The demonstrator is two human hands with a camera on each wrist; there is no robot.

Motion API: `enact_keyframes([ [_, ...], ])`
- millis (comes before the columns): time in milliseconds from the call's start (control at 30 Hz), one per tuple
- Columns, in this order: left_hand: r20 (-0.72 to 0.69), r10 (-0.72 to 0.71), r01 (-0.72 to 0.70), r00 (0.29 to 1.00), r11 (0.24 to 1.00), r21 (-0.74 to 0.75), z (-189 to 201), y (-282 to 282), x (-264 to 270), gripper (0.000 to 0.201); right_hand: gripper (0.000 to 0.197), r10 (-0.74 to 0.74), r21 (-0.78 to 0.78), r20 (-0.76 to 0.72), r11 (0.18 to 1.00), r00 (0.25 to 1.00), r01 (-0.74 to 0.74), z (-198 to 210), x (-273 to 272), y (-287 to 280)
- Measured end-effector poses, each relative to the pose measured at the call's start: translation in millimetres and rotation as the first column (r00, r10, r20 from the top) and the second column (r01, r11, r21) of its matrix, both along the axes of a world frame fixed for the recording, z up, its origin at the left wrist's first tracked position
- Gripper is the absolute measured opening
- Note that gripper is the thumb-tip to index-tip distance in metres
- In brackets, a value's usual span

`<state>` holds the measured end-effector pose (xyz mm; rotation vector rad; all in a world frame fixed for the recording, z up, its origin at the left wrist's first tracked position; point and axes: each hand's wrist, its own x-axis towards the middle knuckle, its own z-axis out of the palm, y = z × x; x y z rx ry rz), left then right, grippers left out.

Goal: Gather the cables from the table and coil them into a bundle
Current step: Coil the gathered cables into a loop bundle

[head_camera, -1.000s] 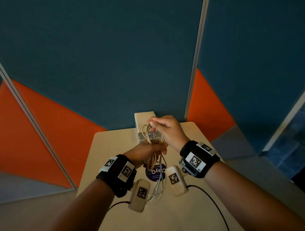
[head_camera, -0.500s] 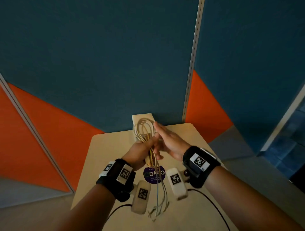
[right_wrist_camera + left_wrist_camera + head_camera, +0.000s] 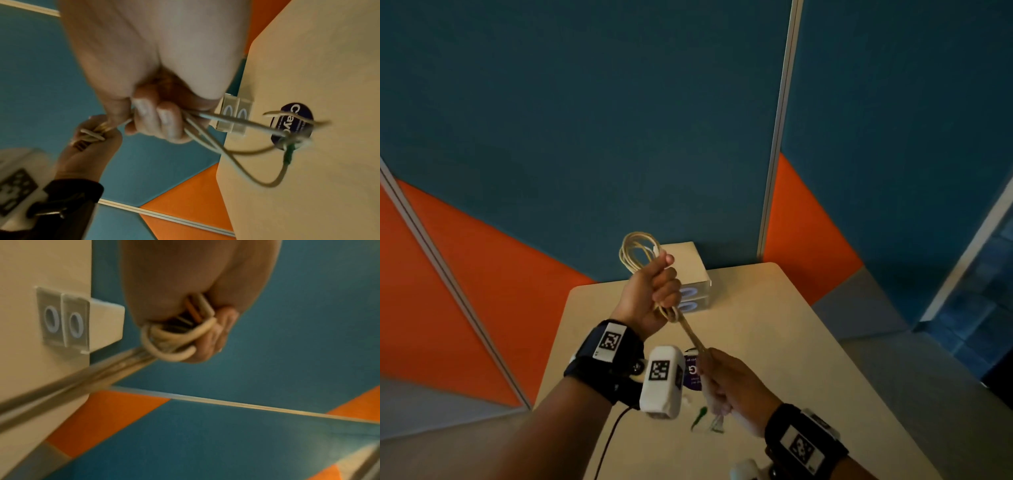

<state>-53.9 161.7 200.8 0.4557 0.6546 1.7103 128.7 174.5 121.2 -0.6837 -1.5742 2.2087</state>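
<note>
My left hand [image 3: 654, 294] is raised above the table [image 3: 774, 342] and grips a bundle of cream cables [image 3: 637, 251]; their loops stick out above the fist. In the left wrist view the cable loops [image 3: 176, 339] pass under my curled fingers. From the fist the strands run taut down to my right hand [image 3: 726, 383], which grips the cables' loose ends nearer to me. In the right wrist view the cable tails [image 3: 236, 146] hang past my fingers [image 3: 156, 121], one with a green plug [image 3: 287, 154].
A small white box [image 3: 690, 274] with two oval openings stands at the table's far edge against the blue and orange partition. A round dark sticker [image 3: 693, 371] lies on the tabletop under the hands. A black wire [image 3: 609, 442] trails from my left wrist.
My right hand has left the top of the coil and slid down toward me along the strands, pulling them taut. My left hand has risen with the bundle.
</note>
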Motion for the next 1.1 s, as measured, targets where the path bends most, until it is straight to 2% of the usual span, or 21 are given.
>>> enact_keyframes([
  [100, -0.079, 0.103, -0.106, 0.992, 0.993, -0.042, -1, 2, -22, 0.028, 0.029, 0.043, 0.016, 0.049, 0.999, 0.998, -0.044, 3, 14, 5],
  [167, -0.11, 0.164, -0.172, 0.98, 0.983, -0.07, -4, 2, -34, 0.029, 0.028, 0.093, 0.211, 0.133, 0.97, 0.987, -0.12, 13, 19, 7],
  [200, -0.149, 0.189, -0.204, 0.971, 0.975, -0.088, -8, 2, -37, 0.029, 0.026, 0.113, 0.372, 0.196, 0.91, 0.974, -0.181, 22, 20, 7],
  [233, -0.213, 0.209, -0.236, 0.954, 0.965, -0.111, -11, 2, -38, 0.029, 0.024, 0.122, 0.535, 0.263, 0.807, 0.957, -0.249, 35, 19, 7],
  [267, -0.289, 0.212, -0.259, 0.933, 0.956, -0.136, -16, 1, -37, 0.028, 0.022, 0.128, 0.675, 0.319, 0.665, 0.939, -0.32, 48, 17, 6],
  [300, -0.368, 0.194, -0.269, 0.909, 0.949, -0.164, -21, -1, -34, 0.027, 0.021, 0.132, 0.763, 0.372, 0.52, 0.919, -0.384, 62, 14, 5],
  [333, -0.43, 0.163, -0.259, 0.888, 0.95, -0.176, -24, -3, -27, 0.026, 0.021, 0.138, 0.808, 0.404, 0.409, 0.904, -0.424, 77, 10, 4],
  [400, -0.528, 0.086, -0.207, 0.845, 0.963, -0.174, -26, -8, -8, 0.027, 0.023, 0.144, 0.856, 0.407, 0.285, 0.902, -0.431, 105, 0, 9],
  [467, -0.601, 0.002, -0.144, 0.799, 0.971, -0.189, -26, -14, 11, 0.04, 0.024, 0.125, 0.908, 0.358, 0.186, 0.926, -0.376, 129, -11, 21],
  [500, -0.584, -0.079, -0.071, 0.808, 0.971, -0.23, -27, -16, 19, 0.048, 0.024, 0.102, 0.931, 0.324, 0.14, 0.94, -0.336, 138, -15, 28],
  [566, -0.464, -0.272, 0.141, 0.843, 0.944, -0.298, -29, -19, 30, 0.054, 0.025, 0.027, 0.96, 0.273, 0.055, 0.962, -0.274, 152, -21, 42],
  [633, -0.35, -0.388, 0.305, 0.853, 0.914, -0.269, -35, -18, 33, 0.066, 0.028, -0.06, 0.966, 0.253, 0.069, 0.966, -0.249, 158, -25, 55],
  [733, -0.254, -0.398, 0.356, 0.882, 0.914, -0.197, -44, -18, 32, 0.087, 0.038, -0.121, 0.956, 0.231, 0.212, 0.965, -0.202, 148, -30, 71],
  [800, -0.332, -0.418, 0.367, 0.846, 0.907, -0.206, -42, -21, 32, 0.074, 0.039, -0.101, 0.933, 0.223, 0.31, 0.969, -0.183, 134, -30, 79],
  [900, -0.428, -0.446, 0.361, 0.786, 0.893, -0.268, -40, -25, 33, 0.036, 0.033, -0.045, 0.901, 0.225, 0.39, 0.973, -0.191, 123, -28, 81],
  [1000, -0.367, -0.509, 0.416, 0.779, 0.857, -0.304, -39, -27, 35, 0.033, 0.026, -0.016, 0.877, 0.228, 0.439, 0.974, -0.198, 122, -28, 80],
  [1100, -0.379, -0.549, 0.432, 0.745, 0.83, -0.353, -43, -29, 37, 0.037, 0.013, 0.036, 0.857, 0.273, 0.445, 0.961, -0.26, 128, -26, 80],
])
